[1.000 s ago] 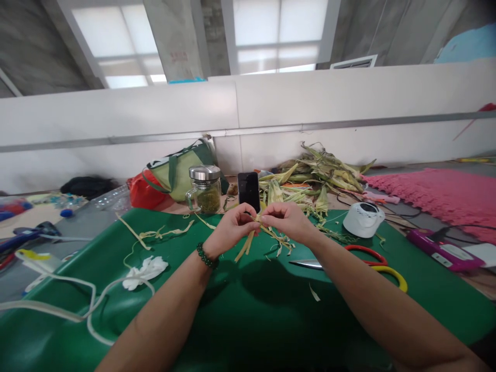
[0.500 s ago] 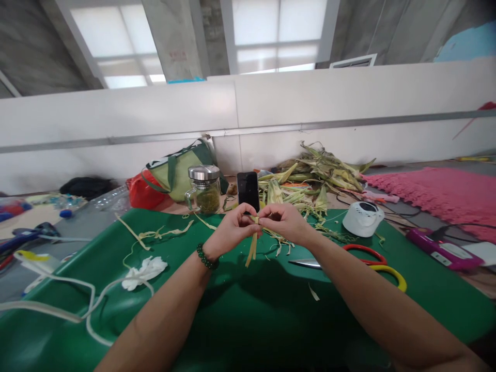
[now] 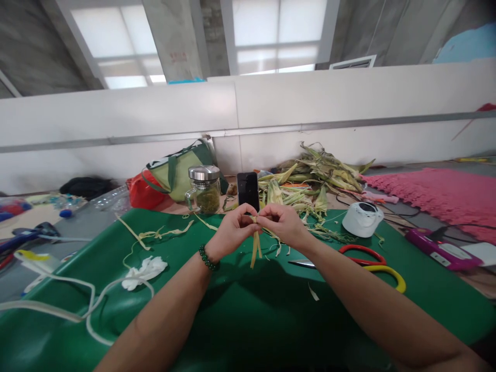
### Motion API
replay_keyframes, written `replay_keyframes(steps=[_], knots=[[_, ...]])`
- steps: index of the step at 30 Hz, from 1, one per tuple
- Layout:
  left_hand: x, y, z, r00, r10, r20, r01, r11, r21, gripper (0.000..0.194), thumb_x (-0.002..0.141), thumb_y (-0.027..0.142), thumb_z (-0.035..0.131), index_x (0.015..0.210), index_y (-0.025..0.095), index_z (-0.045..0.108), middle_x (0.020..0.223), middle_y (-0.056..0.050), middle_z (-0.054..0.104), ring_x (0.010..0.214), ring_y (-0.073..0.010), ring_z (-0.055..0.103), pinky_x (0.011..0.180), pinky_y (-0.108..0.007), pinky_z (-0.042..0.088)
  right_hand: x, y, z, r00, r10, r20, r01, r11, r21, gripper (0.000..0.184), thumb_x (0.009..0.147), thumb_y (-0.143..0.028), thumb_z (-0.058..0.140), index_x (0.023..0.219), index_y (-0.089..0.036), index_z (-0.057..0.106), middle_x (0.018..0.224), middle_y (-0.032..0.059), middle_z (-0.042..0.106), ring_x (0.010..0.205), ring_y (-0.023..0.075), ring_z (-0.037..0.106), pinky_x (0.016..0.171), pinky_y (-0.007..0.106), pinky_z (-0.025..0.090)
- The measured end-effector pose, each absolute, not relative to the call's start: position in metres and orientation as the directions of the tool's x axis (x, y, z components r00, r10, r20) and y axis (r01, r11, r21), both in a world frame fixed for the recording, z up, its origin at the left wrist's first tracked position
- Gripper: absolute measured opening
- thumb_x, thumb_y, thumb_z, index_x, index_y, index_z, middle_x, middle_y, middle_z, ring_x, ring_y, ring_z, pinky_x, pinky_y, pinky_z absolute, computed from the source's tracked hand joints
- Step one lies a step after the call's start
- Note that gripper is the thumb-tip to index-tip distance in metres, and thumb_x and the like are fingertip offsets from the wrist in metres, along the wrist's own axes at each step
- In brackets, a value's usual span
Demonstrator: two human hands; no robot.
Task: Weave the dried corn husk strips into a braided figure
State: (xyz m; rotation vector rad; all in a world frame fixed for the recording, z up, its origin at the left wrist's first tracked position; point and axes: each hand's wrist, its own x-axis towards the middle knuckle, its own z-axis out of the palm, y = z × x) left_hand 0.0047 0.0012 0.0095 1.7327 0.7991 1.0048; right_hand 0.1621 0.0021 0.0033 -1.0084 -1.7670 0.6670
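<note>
My left hand (image 3: 232, 230) and my right hand (image 3: 282, 223) meet above the green mat (image 3: 240, 310), fingertips pinched together on pale corn-husk strips (image 3: 256, 245). The strips hang almost straight down from the pinch, their ends just above the mat. A dark bead bracelet (image 3: 207, 258) circles my left wrist. More loose husk bits (image 3: 281, 243) lie under my right hand.
A heap of corn husks (image 3: 313, 178) lies at the back, with a black phone (image 3: 248, 191) propped upright and a lidded glass jar (image 3: 204, 190) beside it. Scissors with red and yellow handles (image 3: 368, 261) and a white round device (image 3: 362, 219) sit to the right. White husk flower (image 3: 145, 268) at left.
The hanging husk strips have swung from slanting left to nearly vertical. Both hands shifted slightly left and closer together, still pinched on the strips.
</note>
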Motion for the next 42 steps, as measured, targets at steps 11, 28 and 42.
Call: replay_keyframes(steps=[11,28,42], knots=[[0.001,0.006,0.006,0.455,0.864,0.217,0.122,-0.302,0.946,0.032,0.066,0.026,0.069,0.081,0.019,0.042,0.059,0.003,0.062,0.059,-0.0138,0.063,0.054,-0.022,0.043,0.174,0.002,0.013,-0.364,0.852,0.376,0.332,0.496,-0.802,0.017,0.071,-0.026,0.058,0.076,-0.013,0.068,0.067,0.0027,0.063,0.057,0.0107,0.051,0.052,0.022,0.037],[0.004,-0.001,0.014,0.411,0.89,0.197,-0.073,-0.183,0.98,0.027,0.067,0.032,0.072,0.08,0.016,0.054,0.068,0.001,0.065,0.061,-0.0122,0.063,0.062,-0.026,0.052,0.174,0.004,0.01,-0.244,0.842,0.481,0.286,0.536,-0.794,0.019,0.073,-0.035,0.059,0.074,-0.016,0.06,0.056,-0.0019,0.054,0.048,0.0085,0.043,0.047,0.022,0.035],[0.006,-0.002,0.013,0.415,0.893,0.175,-0.064,-0.164,0.984,0.028,0.065,0.031,0.074,0.079,0.014,0.058,0.067,0.001,0.064,0.059,-0.0111,0.061,0.06,-0.024,0.05,0.178,0.004,0.007,-0.377,0.647,0.662,0.5,0.744,-0.443,0.015,0.08,-0.023,0.052,0.081,-0.019,0.067,0.075,0.0025,0.067,0.06,0.0102,0.055,0.057,0.021,0.04]])
